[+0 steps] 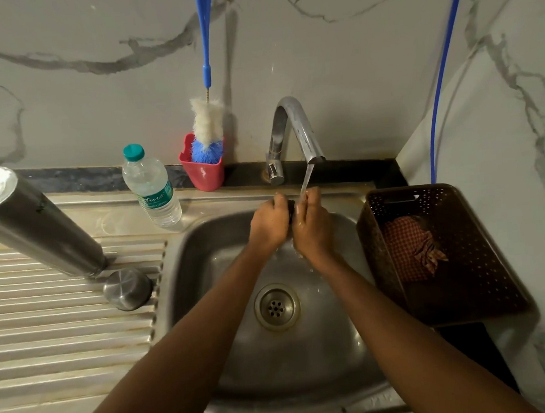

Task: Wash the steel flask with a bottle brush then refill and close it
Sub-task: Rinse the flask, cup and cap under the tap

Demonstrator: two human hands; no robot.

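Observation:
The steel flask (37, 222) stands upside down on the ribbed drainboard at the left, its flat base up. A steel cap (127, 288) lies next to its mouth. The bottle brush (208, 123), blue handle and white and blue bristles, stands in a red holder (203, 174) by the wall. Over the sink (204, 259), my left hand (270, 222) and my right hand (311, 226) together hold a small dark object (291, 206) under the running tap (295, 130). What the dark object is I cannot tell.
A plastic water bottle (152, 185) with a teal cap stands at the sink's back left rim. A dark perforated basket (445, 252) holding a checked cloth sits at the right. A blue hose (445, 65) hangs down the wall. The drain (276, 306) is open.

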